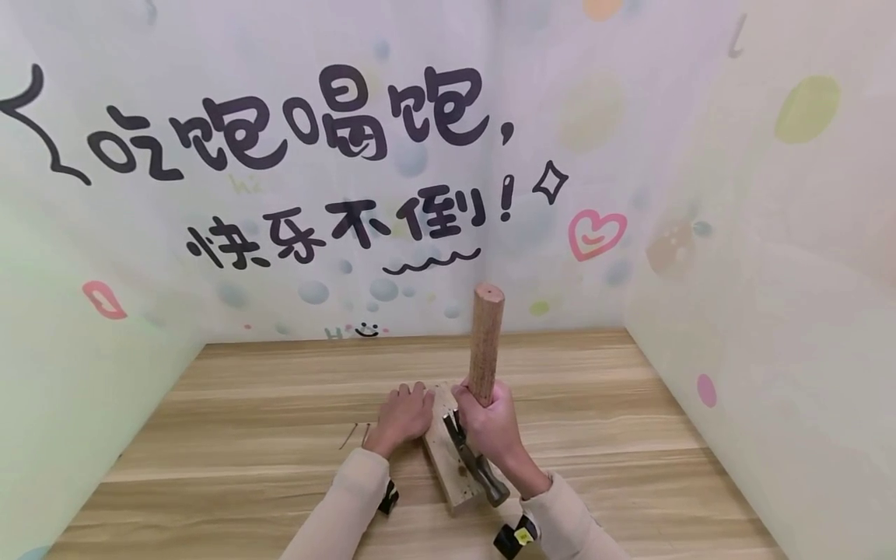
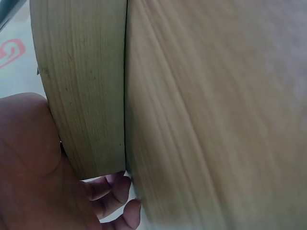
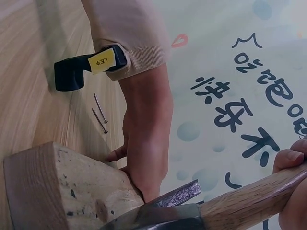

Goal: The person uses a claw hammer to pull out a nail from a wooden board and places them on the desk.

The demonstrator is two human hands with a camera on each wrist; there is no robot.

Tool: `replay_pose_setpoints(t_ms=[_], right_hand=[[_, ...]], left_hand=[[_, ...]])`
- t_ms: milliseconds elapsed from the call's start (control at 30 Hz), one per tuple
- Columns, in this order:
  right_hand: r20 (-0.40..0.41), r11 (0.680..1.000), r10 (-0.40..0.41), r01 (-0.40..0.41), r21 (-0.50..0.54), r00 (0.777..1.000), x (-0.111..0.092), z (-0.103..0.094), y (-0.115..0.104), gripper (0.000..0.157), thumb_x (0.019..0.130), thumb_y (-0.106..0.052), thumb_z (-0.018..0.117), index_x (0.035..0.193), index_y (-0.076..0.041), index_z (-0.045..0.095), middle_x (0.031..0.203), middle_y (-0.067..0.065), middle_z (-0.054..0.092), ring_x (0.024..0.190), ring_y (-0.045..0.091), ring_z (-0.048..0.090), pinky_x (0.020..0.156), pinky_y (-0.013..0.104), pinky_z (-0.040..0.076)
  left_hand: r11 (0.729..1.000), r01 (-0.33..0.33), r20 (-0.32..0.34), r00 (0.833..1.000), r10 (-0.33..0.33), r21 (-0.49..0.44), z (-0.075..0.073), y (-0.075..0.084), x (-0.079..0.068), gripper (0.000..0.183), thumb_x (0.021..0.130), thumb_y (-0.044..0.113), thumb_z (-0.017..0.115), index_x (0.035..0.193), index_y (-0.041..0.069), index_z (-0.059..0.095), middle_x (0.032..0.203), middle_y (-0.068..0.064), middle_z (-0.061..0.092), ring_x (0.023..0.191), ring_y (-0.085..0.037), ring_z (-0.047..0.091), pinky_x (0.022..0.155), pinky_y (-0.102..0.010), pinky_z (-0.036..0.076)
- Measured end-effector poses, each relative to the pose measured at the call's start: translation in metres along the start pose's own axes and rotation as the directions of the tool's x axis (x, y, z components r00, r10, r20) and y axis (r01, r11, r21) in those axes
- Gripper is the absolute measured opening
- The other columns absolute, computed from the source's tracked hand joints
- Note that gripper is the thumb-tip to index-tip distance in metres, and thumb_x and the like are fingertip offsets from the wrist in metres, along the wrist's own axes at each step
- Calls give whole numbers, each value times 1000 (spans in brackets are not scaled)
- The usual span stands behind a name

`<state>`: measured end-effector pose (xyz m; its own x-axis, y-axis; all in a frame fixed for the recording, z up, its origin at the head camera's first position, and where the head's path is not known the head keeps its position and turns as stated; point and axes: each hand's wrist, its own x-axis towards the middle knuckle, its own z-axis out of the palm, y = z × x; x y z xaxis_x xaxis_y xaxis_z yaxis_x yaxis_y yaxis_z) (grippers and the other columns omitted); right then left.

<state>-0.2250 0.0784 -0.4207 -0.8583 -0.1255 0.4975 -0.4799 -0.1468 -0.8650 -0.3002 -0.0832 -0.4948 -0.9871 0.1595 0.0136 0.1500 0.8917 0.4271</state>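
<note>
A pale wooden block (image 1: 441, 459) with dark spots and a knot lies lengthwise on the table. My left hand (image 1: 406, 412) holds it near its far end, and the left wrist view shows curled fingers (image 2: 117, 191) by that end. With my right hand (image 1: 493, 424) I grip a claw hammer (image 1: 486, 334) by its wooden handle, which points upward. Over the block is the metal hammer head (image 1: 479, 467), its claw toward the far side. Whether the head touches the wood, I cannot tell. The right wrist view shows the claw (image 3: 177, 194) close to the left hand (image 3: 148, 129).
Two loose nails (image 3: 100, 120) lie on the wood-grain table (image 1: 245, 435), left of the block. Printed walls (image 1: 315, 194) enclose the back and both sides. Black camera mounts (image 1: 514, 538) sit on both wrists.
</note>
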Motion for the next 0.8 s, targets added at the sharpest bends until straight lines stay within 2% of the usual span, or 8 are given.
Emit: replay_pose_setpoints(t_ms=[300, 433, 633, 800], right_hand=[[3, 998, 57, -56, -36, 998, 5, 1, -2, 25, 95, -1, 56, 73, 9, 50, 50, -5, 42, 42, 3, 39, 38, 20, 31], [1, 989, 135, -135, -66, 991, 16, 4, -1, 25, 94, -3, 56, 72, 7, 50, 48, -5, 41, 40, 4, 38, 38, 22, 30], [-8, 946, 314, -313, -87, 949, 35, 10, 2, 25, 93, -7, 55, 70, 0, 51, 48, -5, 41, 40, 7, 38, 39, 23, 31], [-24, 901, 419, -419, -115, 908, 51, 16, 4, 24, 91, -9, 54, 67, -7, 50, 48, -4, 41, 39, 7, 38, 39, 24, 32]], left_hand=[[1000, 13, 12, 1000, -13, -5, 2, 0, 1, 48, 107, 35, 33, 135, -1, 50, 125, -30, 51, 113, -47, 54, 89, -59, 46], [1000, 22, 25, 999, -23, 13, 2, 0, 3, 49, 107, 36, 32, 133, -1, 50, 123, -30, 51, 112, -46, 55, 88, -58, 47], [999, 35, 50, 998, -36, 18, 2, -1, 4, 51, 108, 38, 29, 136, 1, 48, 123, -28, 51, 112, -44, 55, 87, -57, 47], [1000, 25, 43, 999, -26, 18, 1, -1, 3, 50, 108, 39, 30, 133, 1, 50, 120, -27, 52, 109, -43, 56, 84, -57, 48]])
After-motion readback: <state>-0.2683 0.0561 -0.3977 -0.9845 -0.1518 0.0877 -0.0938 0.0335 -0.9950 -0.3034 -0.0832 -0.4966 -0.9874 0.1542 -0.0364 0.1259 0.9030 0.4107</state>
